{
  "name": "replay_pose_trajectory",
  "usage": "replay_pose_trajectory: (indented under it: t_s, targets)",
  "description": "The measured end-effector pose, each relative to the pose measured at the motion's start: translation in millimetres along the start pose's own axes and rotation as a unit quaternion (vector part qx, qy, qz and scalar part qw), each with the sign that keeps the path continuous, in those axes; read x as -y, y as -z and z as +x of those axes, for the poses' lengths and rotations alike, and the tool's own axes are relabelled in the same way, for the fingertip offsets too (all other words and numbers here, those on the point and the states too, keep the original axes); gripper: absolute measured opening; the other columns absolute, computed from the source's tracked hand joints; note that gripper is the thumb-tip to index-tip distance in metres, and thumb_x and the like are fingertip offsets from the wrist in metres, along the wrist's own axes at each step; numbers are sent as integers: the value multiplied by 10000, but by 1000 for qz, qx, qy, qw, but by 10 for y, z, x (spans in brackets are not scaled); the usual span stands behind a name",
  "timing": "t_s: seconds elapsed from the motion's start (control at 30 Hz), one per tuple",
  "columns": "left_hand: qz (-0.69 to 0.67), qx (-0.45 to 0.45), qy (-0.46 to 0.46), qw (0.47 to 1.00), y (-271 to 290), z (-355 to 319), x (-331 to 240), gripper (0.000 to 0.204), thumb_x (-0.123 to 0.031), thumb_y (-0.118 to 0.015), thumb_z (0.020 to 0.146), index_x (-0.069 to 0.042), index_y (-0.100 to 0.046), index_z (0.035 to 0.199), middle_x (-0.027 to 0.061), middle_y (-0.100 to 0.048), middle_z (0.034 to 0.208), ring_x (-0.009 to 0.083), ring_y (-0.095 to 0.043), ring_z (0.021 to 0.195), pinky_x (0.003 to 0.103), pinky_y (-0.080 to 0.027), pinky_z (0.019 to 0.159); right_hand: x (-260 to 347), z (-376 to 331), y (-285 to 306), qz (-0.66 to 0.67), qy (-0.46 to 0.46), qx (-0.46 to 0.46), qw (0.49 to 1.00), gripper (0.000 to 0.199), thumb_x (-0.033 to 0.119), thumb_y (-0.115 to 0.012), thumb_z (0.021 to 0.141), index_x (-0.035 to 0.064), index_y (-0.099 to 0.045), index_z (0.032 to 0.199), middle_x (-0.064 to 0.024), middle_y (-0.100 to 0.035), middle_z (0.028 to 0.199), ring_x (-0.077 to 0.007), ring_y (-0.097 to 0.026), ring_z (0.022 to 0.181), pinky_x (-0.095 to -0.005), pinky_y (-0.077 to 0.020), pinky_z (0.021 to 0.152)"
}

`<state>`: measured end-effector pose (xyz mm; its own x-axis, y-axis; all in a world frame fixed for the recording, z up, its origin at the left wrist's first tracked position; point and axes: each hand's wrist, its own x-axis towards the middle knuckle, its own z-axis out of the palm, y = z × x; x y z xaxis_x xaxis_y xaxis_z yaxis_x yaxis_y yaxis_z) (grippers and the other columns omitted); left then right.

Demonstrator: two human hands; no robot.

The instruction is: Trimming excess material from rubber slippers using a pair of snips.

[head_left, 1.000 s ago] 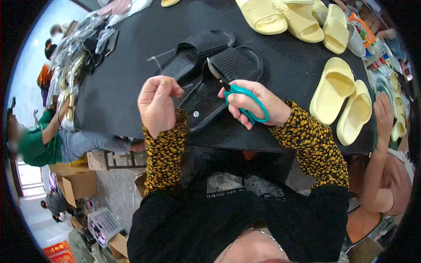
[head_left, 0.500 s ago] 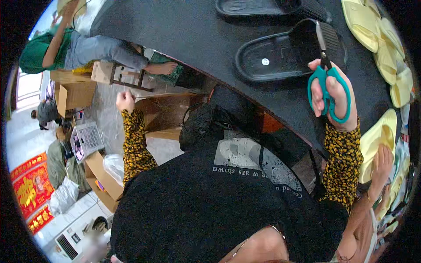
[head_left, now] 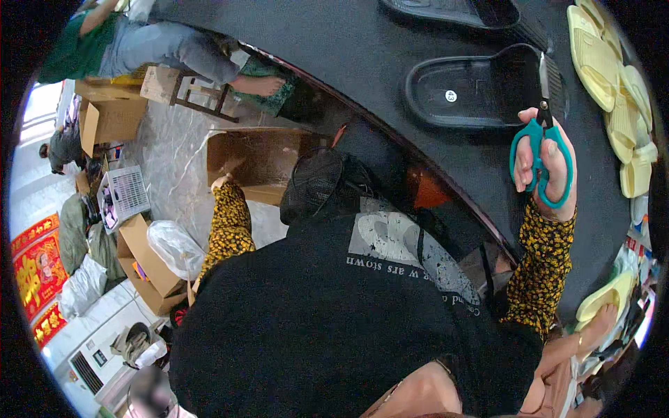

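- Right hand (head_left: 559, 173) closed round the teal handles of the scissors (head_left: 545, 113), fingers through the loops, blades pointing away from the body
- Left hand (head_left: 221, 182) low and off the surface (head_left: 348, 45), at the near-left edge of the cardboard box (head_left: 268, 194); small and blurred, cannot tell whether fingers are spread or pinching anything
- Nearer black slide (head_left: 477, 104) sole-down on the surface, round sticker on its footbed; blades over its strap end, contact unclear; second black slide (head_left: 456, 10) beyond it
- Handling, as judged: left hand best kept well over the box opening, clear of the rim
- Scissors best kept together and lifted off the strap while the left arm is extended, lest the soft-looking material get nicked
- Yellow slides (head_left: 592, 52) to the right; blades best turned from those too
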<state>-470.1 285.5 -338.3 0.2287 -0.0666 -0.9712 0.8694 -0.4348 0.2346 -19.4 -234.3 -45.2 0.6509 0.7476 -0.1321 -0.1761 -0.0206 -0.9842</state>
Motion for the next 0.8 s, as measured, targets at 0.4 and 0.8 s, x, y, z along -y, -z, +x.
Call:
replay_pose_trajectory:
  t_s: [0.4, 0.8]
  targets:
    - [-507, -266, -9, 820, -55, 732, 1536, 369, -375, -612, 867, -71, -617, 1076, 81, -656, 994, 232, -630, 894, 404, -524, 739, -48, -15, 228, 2, 35, 20, 999, 603, 391, -587, 880, -85, -417, 1209, -48, -488, 624, -103, -460, 460, -225, -397, 386]
    - [-694, -448, 3, 564, 324, 266, 575, 252, -251, -603, 877, -7, -623, 936, 107, -645, 799, 234, -610, 713, 377, -507, 620, -74, -44, 708, 33, 128, -154, 979, 520, 312, -568, 909, -59, -429, 1244, -24, -494, 708, -95, -448, 500, -232, -392, 420]
